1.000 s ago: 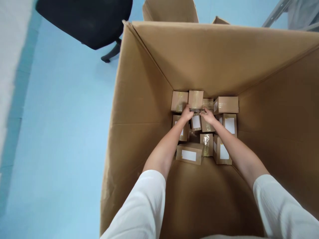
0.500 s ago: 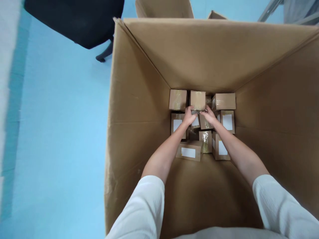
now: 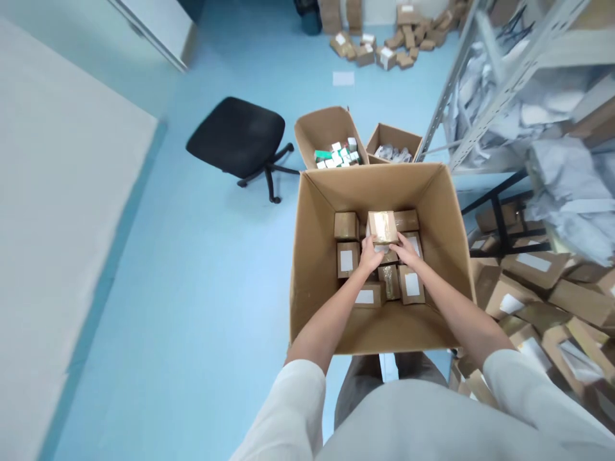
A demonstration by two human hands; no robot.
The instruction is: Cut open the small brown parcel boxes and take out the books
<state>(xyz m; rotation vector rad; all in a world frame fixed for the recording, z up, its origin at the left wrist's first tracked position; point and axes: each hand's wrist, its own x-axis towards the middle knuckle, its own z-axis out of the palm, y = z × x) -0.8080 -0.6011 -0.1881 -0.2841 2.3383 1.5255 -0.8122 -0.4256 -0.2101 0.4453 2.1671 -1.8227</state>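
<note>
Between my two hands is a small taped cardboard box, raised above other small boxes inside a large open carton. My left hand grips its lower left side. On the lower right side, my right hand holds the same box. Several brown boxes lie on the carton's bottom, among them a box with a white label on the left and another labelled box at the lower right. The held box and my hands partly hide those beneath.
Beyond the large carton stand an open carton with small white and green packs and a smaller open box. A black chair is at the left. Metal shelving and piled parcels flank the right.
The view has pulled up and back, showing the whole large carton and more of the room. Both hands still hold the small box, which now appears higher above the others.
</note>
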